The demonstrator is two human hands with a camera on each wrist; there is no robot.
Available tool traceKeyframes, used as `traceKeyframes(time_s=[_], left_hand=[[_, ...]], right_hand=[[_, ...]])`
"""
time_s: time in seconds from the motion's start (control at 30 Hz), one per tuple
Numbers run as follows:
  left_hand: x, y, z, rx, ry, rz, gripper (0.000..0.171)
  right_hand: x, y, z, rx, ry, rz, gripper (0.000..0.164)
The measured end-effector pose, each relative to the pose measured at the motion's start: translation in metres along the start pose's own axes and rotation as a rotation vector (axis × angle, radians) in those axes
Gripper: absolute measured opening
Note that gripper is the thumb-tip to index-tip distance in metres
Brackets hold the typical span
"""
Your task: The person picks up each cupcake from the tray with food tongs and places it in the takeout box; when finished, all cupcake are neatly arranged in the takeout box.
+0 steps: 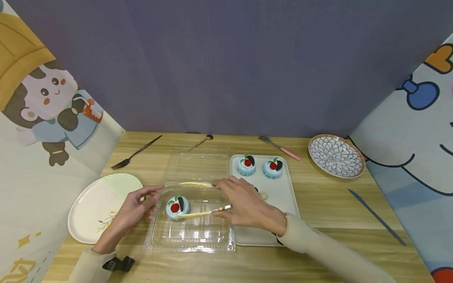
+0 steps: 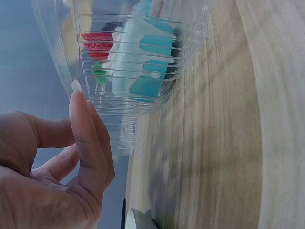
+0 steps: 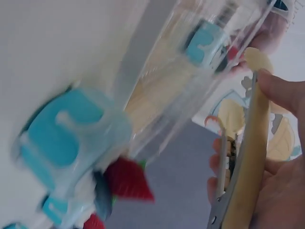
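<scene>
My right hand (image 1: 245, 202) grips tongs (image 1: 199, 214) with cream-coloured tips, their arms spread wide. One arm reaches over the front of a small blue cake (image 1: 170, 212) topped with a red berry, which sits in the left part of a clear plastic container (image 1: 191, 245). The other arm lies along the container's back rim. At the container's left rim is my left hand (image 1: 136, 208), a fingertip right at the clear wall in the left wrist view. More blue cakes stand on the white tray (image 1: 262, 236); one, large in the right wrist view, is mostly hidden under my right hand in the head view.
The container's clear lid (image 1: 199, 165) lies folded back behind it. A white plate (image 1: 85, 204) is at left, a patterned plate (image 1: 336, 155) at back right. Around lie a black fork (image 1: 136, 152), a spoon (image 1: 209, 137), a pink-handled fork (image 1: 279, 147) and a dark knife (image 1: 376, 216).
</scene>
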State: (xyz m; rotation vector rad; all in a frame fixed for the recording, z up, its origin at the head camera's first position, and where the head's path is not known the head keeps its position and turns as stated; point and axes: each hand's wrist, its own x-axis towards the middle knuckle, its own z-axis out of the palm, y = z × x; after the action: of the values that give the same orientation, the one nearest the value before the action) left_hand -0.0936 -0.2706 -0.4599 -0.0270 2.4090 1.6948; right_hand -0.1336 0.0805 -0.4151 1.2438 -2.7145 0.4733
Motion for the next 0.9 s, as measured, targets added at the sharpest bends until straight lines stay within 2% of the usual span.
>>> traceKeyframes(time_s=[0.27, 0.63, 0.77, 0.9], left_hand=[[0.000, 0.001, 0.001, -0.019, -0.006, 0.002, 0.041], [0.000, 0.000, 0.002, -0.018, -0.002, -0.010, 0.041], [0.001, -0.001, 0.001, -0.024, -0.002, -0.008, 0.041], [0.001, -0.002, 0.001, -0.029, -0.003, -0.013, 0.042]], right_hand=[[-0.020, 0.020, -0.017, 0.029, 0.138, 0.044, 0.077], [-0.056, 0.064, -0.038, 0.055, 0.254, 0.142, 0.093], [-0.072, 0.086, -0.042, -0.010, 0.309, 0.185, 0.095], [-0.088, 0.107, -0.050, -0.124, 0.354, 0.225, 0.097]])
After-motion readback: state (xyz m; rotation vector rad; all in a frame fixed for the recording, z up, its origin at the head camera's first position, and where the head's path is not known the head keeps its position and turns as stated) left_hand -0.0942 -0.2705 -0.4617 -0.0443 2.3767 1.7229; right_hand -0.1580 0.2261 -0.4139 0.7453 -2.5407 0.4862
